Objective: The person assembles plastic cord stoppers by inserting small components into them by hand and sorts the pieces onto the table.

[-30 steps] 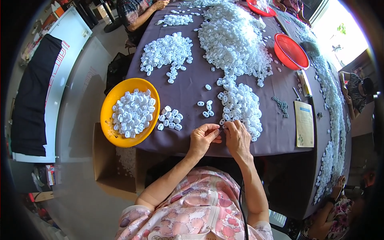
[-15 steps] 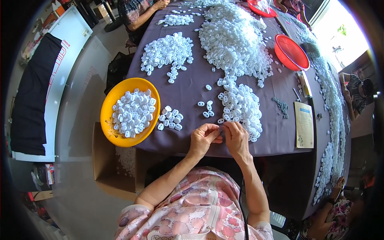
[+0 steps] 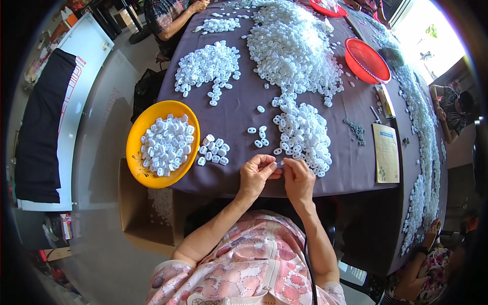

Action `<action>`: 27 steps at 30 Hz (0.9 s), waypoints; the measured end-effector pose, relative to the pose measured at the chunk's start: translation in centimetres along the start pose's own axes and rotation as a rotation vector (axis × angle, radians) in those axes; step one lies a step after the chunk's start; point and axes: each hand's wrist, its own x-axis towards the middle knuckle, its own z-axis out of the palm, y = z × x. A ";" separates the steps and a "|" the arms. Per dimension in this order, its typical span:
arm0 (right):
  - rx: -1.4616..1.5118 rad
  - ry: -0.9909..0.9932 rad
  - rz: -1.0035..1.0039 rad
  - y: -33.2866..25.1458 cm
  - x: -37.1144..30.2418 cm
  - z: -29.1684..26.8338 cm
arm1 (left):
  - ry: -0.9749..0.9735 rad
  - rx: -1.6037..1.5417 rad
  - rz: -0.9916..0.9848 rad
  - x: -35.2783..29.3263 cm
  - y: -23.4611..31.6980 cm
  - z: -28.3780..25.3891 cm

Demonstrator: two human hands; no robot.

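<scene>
Near the front edge of the cloth-covered table, my left hand (image 3: 257, 176) and my right hand (image 3: 299, 180) meet almost fingertip to fingertip. Between them shows a small pale plastic piece (image 3: 280, 163), pinched by the left thumb and fingers. The right fingers are closed in a pinch at its other side; what they grip is too small to make out. Just beyond the right hand lies a heap of small white oval plastic pieces (image 3: 305, 133) with two holes each. Several loose ones (image 3: 262, 134) lie ahead of the left hand, and a small cluster (image 3: 213, 151) lies to its left.
At the left table edge stands a yellow bowl (image 3: 133, 155) of white pieces, above an open cardboard box (image 3: 145, 231). Larger heaps (image 3: 290, 48) reach the far end. To the right are grey bits (image 3: 356, 131), a beige booklet (image 3: 386, 152) and a red basket (image 3: 367, 61). Other people sit around.
The view has shifted slightly. Both hands stay together at the table edge, the fingertips a little farther apart, and the pale piece between them shows more plainly.
</scene>
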 end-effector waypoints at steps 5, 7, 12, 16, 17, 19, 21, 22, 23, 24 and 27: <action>0.795 0.064 0.659 0.2 -0.3 0.4 | 0.038 -0.076 -0.035 0.2 0.0 -0.1; 0.803 0.042 0.651 -0.1 -0.2 0.4 | 0.029 -0.052 -0.055 0.2 0.4 0.0; 0.818 0.059 0.636 0.2 -0.4 0.8 | 0.010 -0.004 -0.019 0.1 0.2 0.0; 0.779 0.049 0.609 0.3 -0.5 1.0 | 0.006 0.007 -0.003 0.1 0.0 -0.1; 0.779 0.049 0.608 0.3 -0.6 1.0 | 0.006 0.007 -0.002 0.1 0.0 -0.1; 0.765 0.055 0.600 0.3 -0.6 1.1 | 0.012 0.024 -0.012 0.1 0.0 -0.1; 0.773 0.058 0.597 0.2 -0.6 1.1 | 0.005 0.027 -0.008 0.1 0.0 0.0; 0.781 0.061 0.595 0.1 -0.6 1.1 | -0.002 0.031 -0.005 0.1 0.0 0.0; 0.781 0.061 0.595 0.1 -0.6 1.2 | -0.001 0.031 -0.005 0.1 0.0 0.0; 0.775 0.063 0.590 0.1 -0.7 1.2 | 0.003 0.024 -0.008 0.1 -0.1 -0.1; 0.749 0.054 0.570 0.1 -0.7 1.3 | 0.003 0.014 -0.007 0.1 -0.2 0.0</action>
